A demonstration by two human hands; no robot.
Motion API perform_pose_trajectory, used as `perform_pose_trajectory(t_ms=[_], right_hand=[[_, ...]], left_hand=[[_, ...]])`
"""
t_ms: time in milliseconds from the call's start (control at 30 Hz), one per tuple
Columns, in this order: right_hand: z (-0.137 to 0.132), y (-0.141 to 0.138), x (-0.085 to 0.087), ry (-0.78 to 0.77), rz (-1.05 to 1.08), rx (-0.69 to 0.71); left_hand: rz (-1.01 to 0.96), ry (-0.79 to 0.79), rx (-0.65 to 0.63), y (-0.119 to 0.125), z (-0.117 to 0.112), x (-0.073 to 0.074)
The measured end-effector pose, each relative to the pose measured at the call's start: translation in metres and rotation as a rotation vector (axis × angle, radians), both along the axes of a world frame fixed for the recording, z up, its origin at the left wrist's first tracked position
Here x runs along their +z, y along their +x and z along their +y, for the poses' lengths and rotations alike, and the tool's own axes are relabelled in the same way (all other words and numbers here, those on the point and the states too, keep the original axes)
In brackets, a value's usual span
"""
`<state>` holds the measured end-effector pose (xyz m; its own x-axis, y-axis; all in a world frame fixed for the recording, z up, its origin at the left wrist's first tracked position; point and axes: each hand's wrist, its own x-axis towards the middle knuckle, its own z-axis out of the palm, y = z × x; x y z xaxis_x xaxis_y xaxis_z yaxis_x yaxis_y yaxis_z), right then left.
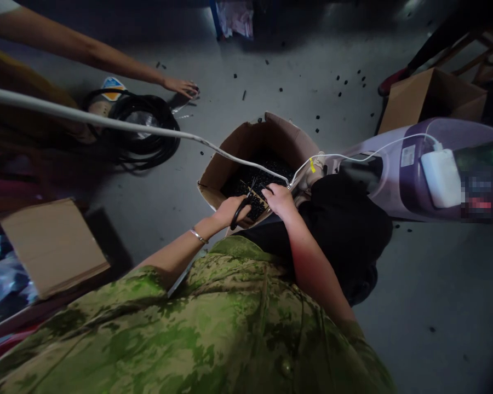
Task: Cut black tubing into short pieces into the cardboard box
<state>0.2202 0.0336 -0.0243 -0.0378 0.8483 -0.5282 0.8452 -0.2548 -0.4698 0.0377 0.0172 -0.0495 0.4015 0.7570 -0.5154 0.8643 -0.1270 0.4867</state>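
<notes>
My left hand [228,209], with a silver bracelet at the wrist, is closed around scissors [235,217] with black handles. Their blades point away from me over an open cardboard box [298,139]. Inside the box lie many small black pieces [267,164]. Just right of the scissors, my right hand [281,200] is closed in a pinch at the box's near right side. Something small and dark shows at its fingertips, too small to name. A white cable [225,156] runs past the fingers of this hand.
Another person's hand [181,86] reaches over the floor at upper left, near a coil of black hose [164,117]. A purple-and-white machine [394,148] bears a white adapter [440,178]. Cardboard boxes [55,246] stand at both sides; small black bits litter the floor.
</notes>
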Motion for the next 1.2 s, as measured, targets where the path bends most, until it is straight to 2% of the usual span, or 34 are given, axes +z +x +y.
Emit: perform_pose_trajectory(t_ms=[167, 333, 600, 767, 1033, 1200], right_hand=[[-0.004, 0.0, 0.002, 0.055, 0.099, -0.087], [-0.006, -0.001, 0.001, 0.069, 0.177, -0.134], [-0.007, -0.001, -0.001, 0.114, 0.236, -0.102], [-0.009, 0.0, -0.005, 0.138, 0.322, -0.112], [-0.009, 0.002, -0.004, 0.156, 0.412, -0.082], [-0.009, 0.002, -0.004, 0.144, 0.466, -0.06]], left_hand=[[-0.083, -0.014, 0.044, -0.001, 0.0, -0.007], [-0.064, -0.027, -0.06, -0.001, -0.003, -0.006], [0.092, 0.018, -0.158, 0.002, 0.0, 0.0], [0.196, 0.046, -0.177, 0.004, 0.001, 0.01], [0.285, 0.054, -0.224, 0.011, 0.007, 0.039], [0.302, 0.083, -0.282, 0.011, 0.007, 0.044]])
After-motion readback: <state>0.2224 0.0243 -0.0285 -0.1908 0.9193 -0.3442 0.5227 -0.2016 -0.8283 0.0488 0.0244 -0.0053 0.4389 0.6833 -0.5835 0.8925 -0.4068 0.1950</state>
